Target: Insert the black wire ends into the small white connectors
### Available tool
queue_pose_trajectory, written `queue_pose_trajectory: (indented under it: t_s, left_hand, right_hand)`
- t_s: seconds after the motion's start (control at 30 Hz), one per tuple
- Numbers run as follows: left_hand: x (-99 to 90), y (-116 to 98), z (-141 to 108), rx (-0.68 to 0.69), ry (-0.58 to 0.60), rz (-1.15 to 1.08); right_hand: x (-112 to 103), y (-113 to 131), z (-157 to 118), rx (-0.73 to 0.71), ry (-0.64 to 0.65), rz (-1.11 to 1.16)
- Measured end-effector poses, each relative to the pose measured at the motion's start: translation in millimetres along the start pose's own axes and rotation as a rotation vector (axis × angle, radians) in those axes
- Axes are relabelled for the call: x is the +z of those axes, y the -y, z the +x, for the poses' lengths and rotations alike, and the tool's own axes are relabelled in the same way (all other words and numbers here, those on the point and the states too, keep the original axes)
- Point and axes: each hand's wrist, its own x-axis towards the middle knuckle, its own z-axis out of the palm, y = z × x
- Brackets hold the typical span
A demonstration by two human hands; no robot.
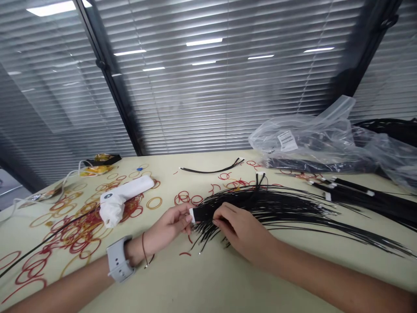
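A large bundle of thin black wires [276,202] spreads across the table's middle and fans out to the right. My left hand [174,224], with a grey watch on the wrist, pinches a black cable piece with a white connector [192,215] at the bundle's left end. Just right of it, my right hand [236,228] is closed over the black wires, thumb and fingertips together. What its fingertips hold is too small to tell. Silvery tips show on many wires below and right of my hands.
Red and yellow rubber bands [81,237] lie scattered at the left around a white handheld device [127,195]. A separate black cable [211,171] lies behind the bundle. Clear plastic bags [309,134] and more black cables [374,200] are at the right, before window blinds.
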Motion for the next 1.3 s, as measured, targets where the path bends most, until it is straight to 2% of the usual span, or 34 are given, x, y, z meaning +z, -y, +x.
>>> queue_pose_trajectory:
  t_s: [0.2,0.4,1.3]
  left_hand:
    - [0.5,-2.5,-0.9,-0.001,0.012,0.022]
    - [2.3,-2.8,-3.2,-0.009,0.014,0.044]
    - [4.0,-2.4,-4.6,-0.028,0.027,0.084]
  right_hand:
    - [5.3,0.1,-0.6,0.078,-0.051,0.035]
    - [5.4,-2.1,-1.1,0.076,-0.078,0.031]
    - [10.2,-4.9,-1.9,-0.065,-0.064,-0.128]
